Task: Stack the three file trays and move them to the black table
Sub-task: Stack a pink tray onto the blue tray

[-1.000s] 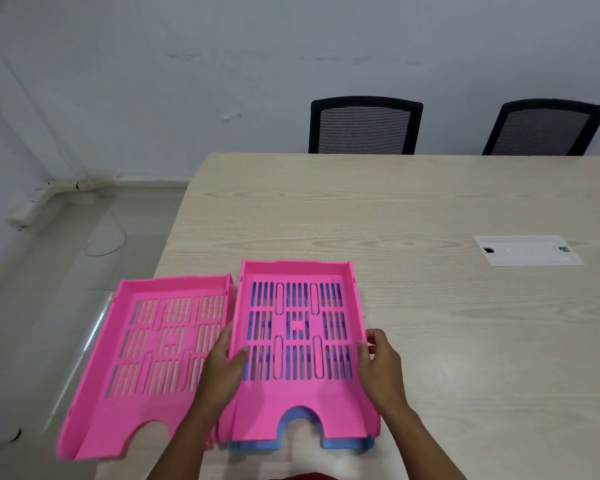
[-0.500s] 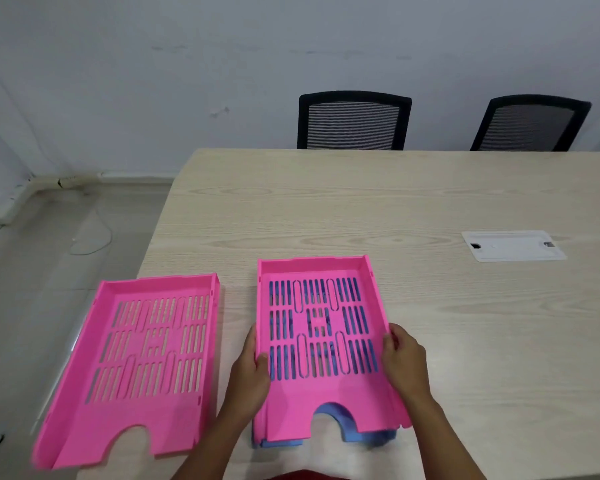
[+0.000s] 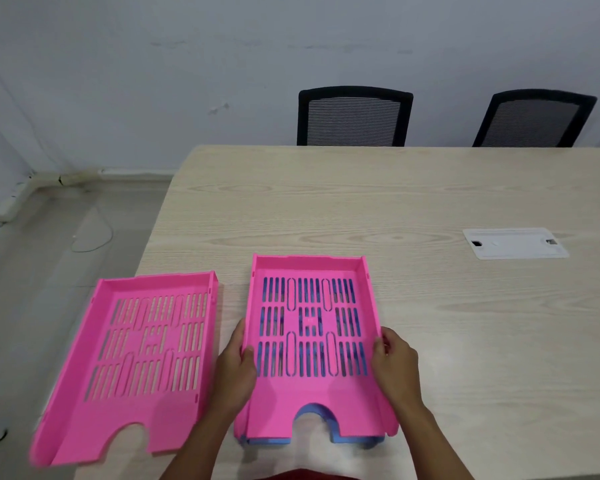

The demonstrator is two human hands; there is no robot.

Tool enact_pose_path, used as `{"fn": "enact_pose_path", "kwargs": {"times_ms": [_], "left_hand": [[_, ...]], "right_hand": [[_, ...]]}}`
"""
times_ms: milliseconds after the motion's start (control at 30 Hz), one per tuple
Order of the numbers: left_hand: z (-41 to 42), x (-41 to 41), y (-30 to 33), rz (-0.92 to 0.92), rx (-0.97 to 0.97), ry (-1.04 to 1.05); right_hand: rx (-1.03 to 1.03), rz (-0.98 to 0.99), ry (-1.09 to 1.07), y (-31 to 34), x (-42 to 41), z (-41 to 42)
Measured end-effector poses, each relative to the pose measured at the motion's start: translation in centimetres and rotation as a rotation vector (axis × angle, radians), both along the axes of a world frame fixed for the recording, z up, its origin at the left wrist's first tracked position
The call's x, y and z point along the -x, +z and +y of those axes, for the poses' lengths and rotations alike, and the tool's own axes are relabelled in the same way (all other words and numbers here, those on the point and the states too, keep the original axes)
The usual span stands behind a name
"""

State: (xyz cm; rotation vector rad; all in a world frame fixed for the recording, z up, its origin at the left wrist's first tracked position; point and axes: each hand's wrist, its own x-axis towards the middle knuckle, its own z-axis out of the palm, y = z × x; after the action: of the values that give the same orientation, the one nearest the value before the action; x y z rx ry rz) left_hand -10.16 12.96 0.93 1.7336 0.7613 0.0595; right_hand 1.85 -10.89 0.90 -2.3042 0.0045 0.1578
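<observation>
1. Stacked pink tray (image 3: 312,386): rigid moulded plastic, rectangular, slotted floor, low side walls, arched cut-out in its near edge. It sat nested on a blue tray (image 3: 314,436), of which only the near rim and colour through the slots showed.
2. Left hand (image 3: 234,370) gripped the stacked pink tray's left wall, thumb curled over the rim, fingers outside the wall.
3. Right hand (image 3: 394,367) pinched the right wall of the same tray, fingertips on the rim.
4. Second pink tray (image 3: 136,362), same slotted form, lay apart to the left of the stack, its left part overhanging the surface edge.
5. Surface (image 3: 430,306): pale wood-grain laminate, matte. A white rectangular cable plate (image 3: 515,243) was set flush well right of the stack.
6. Two black mesh-back chairs (image 3: 354,116) stood beyond the far edge.
</observation>
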Motion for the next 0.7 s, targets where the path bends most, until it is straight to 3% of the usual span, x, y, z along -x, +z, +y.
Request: {"fn": "enact_pose_path", "kwargs": {"times_ms": [533, 700], "left_hand": [[0.4, 0.5, -0.9, 0.024, -0.068, -0.030], [0.9, 0.6, -0.2, -0.075, -0.061, -0.001]], "right_hand": [[-0.034, 0.014, -0.018, -0.1, 0.7, 0.6], [-0.038, -0.041, -0.059, 1.0, 1.0, 1.4]]}}
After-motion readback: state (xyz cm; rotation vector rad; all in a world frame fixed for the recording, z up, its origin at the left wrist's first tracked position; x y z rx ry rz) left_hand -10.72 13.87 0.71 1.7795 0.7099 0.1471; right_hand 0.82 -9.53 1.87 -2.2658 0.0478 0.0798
